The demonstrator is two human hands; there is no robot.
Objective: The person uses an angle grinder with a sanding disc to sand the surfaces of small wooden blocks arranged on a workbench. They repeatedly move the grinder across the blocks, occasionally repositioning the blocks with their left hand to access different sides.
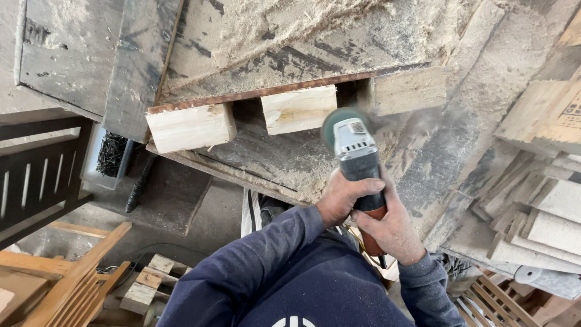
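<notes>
Fingers of both hands, left and right, were clamped on the grey-and-orange angle grinder, its disc seemingly touching the pale wooden block on the sawdust-covered tabletop.

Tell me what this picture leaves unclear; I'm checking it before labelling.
Head view:
- Grinder disc: blurred by spin and dust.
- Contact with the right wood block: hidden by the disc.
- Grinder handle: covered by left hand and right hand.
- Wood stack: cut by right edge.

A small pale label sits on the grinder's grey head.
</notes>
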